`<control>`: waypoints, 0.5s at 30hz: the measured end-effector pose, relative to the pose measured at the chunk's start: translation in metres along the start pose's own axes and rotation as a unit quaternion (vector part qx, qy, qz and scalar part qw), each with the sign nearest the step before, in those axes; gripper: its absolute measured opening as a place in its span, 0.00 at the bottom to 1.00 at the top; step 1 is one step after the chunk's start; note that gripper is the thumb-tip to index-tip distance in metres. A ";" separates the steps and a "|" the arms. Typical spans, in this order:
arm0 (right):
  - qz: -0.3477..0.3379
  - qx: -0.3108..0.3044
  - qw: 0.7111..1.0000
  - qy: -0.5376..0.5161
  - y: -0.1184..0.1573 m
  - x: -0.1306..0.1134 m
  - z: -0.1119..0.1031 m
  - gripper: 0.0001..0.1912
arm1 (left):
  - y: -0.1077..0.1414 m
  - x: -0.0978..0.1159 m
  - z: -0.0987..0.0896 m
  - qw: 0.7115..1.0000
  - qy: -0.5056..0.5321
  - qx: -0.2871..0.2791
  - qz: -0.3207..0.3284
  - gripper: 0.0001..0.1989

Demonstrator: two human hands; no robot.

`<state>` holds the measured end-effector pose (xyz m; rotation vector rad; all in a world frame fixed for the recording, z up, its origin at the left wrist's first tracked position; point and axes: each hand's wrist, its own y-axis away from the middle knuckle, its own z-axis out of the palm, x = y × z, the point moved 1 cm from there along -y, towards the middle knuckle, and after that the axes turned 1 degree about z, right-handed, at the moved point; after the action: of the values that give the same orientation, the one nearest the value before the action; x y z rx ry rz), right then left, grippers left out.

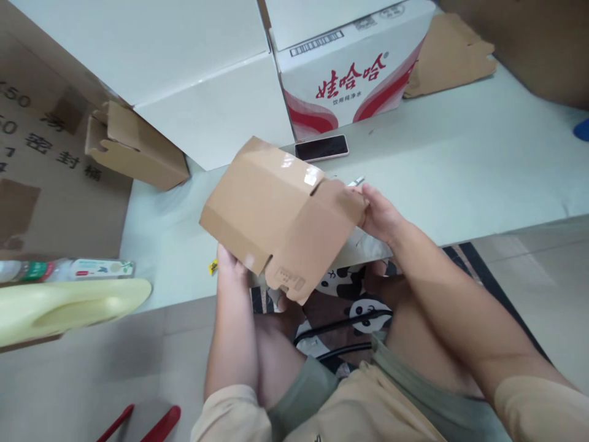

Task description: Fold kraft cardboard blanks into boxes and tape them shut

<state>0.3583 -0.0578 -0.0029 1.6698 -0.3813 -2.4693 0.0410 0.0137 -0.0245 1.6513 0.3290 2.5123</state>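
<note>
Over the near edge of the table [464, 162], my remotely guided left hand [231, 263] grips a creased cardboard blank [269, 199], fingertips hidden, while the right hand [381, 212] pinches its right end; light, even pressure, I judge, best protects the creases.

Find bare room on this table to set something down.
Widest: bare tabletop right of the phone, in front of the red-printed box and brown cardboard. Smaller: between the little brown box and the held cardboard. Crowded: the back, lined with white boxes.
</note>
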 end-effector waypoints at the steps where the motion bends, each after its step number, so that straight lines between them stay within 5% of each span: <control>1: 0.006 -0.005 1.000 0.013 -0.001 0.003 0.001 0.30 | -0.002 0.001 0.000 1.000 0.021 0.020 -0.007 0.18; 5: 0.012 0.037 0.998 0.058 -0.004 0.012 0.007 0.25 | 0.001 0.006 0.006 0.995 0.085 0.043 0.024 0.23; 8: -0.008 0.077 0.996 0.038 0.002 0.010 0.014 0.25 | 0.005 0.007 0.010 0.992 0.106 0.069 0.004 0.13; 15: -0.025 0.025 0.996 0.077 0.041 -0.009 0.050 0.26 | 0.007 0.014 0.011 0.985 0.145 0.086 -0.026 0.08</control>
<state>0.3141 -0.0878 0.0345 1.8960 -0.3891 -2.3639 0.0457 0.0114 -0.0060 1.3022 0.6246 2.7522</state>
